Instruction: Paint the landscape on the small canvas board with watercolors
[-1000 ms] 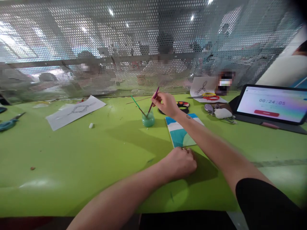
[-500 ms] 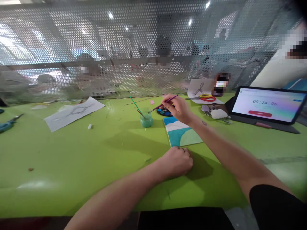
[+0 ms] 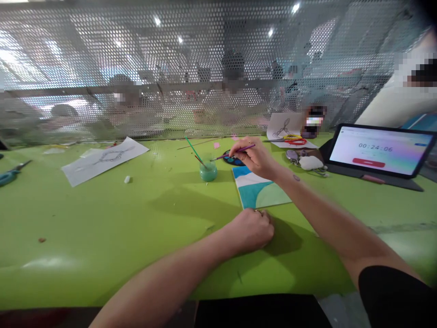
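Observation:
My right hand (image 3: 254,157) is closed on a purple paintbrush (image 3: 246,148), tilted so its tip sits at the rim of a glass jar (image 3: 208,173) of cloudy green water. Two other thin brushes, one a green paintbrush (image 3: 193,149), lean in the jar. Behind my right hand lies a round black paint palette (image 3: 229,158) with blue paints, partly hidden. Below that hand is a canvas (image 3: 251,195) painted in blue, white, teal and pale green. My left hand (image 3: 254,230) rests as a fist on the table at the canvas's near edge; its fingertips are hidden.
A tablet (image 3: 378,148) showing a timer stands at right, near a white fluffy keychain (image 3: 311,162) and scissors (image 3: 295,140). Drawing paper (image 3: 105,159), an eraser (image 3: 127,179) and blue scissors (image 3: 12,175) lie leftward. A perforated metal screen (image 3: 191,68) borders the green table (image 3: 112,232).
My right hand has dipped a little, and the paintbrush lies at a flatter angle, its tip still at the jar's mouth. My left hand has stayed in place.

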`<action>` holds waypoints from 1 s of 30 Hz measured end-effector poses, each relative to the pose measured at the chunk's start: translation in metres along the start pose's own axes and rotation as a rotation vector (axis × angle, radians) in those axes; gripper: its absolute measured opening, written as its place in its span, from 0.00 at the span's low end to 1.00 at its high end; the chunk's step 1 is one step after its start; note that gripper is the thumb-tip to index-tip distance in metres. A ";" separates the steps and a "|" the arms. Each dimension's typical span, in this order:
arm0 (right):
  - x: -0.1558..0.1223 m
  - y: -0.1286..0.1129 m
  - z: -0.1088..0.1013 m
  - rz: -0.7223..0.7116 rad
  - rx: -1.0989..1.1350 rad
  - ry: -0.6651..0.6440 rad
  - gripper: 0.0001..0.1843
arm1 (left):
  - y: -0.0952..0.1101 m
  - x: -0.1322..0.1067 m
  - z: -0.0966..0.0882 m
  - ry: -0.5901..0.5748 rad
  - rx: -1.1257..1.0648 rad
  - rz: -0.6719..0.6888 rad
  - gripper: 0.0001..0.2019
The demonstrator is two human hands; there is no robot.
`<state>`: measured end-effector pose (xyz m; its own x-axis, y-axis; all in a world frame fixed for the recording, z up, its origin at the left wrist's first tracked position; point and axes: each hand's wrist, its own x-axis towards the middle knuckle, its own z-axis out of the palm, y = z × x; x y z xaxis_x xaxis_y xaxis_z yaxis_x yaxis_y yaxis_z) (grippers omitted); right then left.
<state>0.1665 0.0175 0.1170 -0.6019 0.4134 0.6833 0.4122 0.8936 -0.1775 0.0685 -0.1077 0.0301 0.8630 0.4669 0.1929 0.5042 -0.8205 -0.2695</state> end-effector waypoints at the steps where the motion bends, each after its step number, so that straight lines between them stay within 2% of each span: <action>1: -0.001 -0.001 -0.002 0.001 -0.008 -0.030 0.11 | 0.000 0.000 0.000 -0.001 -0.001 0.000 0.13; 11: -0.003 -0.005 -0.006 -0.056 -0.031 -0.072 0.10 | 0.000 0.000 -0.002 -0.019 0.000 0.000 0.13; 16: -0.004 -0.006 -0.009 -0.019 -0.042 -0.016 0.10 | 0.000 0.000 0.000 -0.020 0.003 0.001 0.13; 21: -0.004 -0.008 -0.008 -0.036 -0.020 -0.042 0.10 | 0.000 0.000 0.003 -0.012 0.005 -0.007 0.14; 23: -0.004 -0.009 -0.006 -0.036 -0.005 0.009 0.10 | 0.000 0.000 0.003 -0.009 0.005 -0.001 0.14; 27: -0.003 -0.007 0.004 0.097 0.144 0.163 0.11 | 0.000 0.000 0.002 -0.002 0.003 0.008 0.14; 30: -0.005 -0.002 0.014 0.213 0.199 0.185 0.12 | 0.000 0.000 0.001 0.002 -0.002 0.001 0.13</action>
<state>0.1595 0.0164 0.1040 -0.3745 0.5723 0.7295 0.3627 0.8145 -0.4527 0.0682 -0.1071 0.0295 0.8636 0.4651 0.1945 0.5029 -0.8217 -0.2682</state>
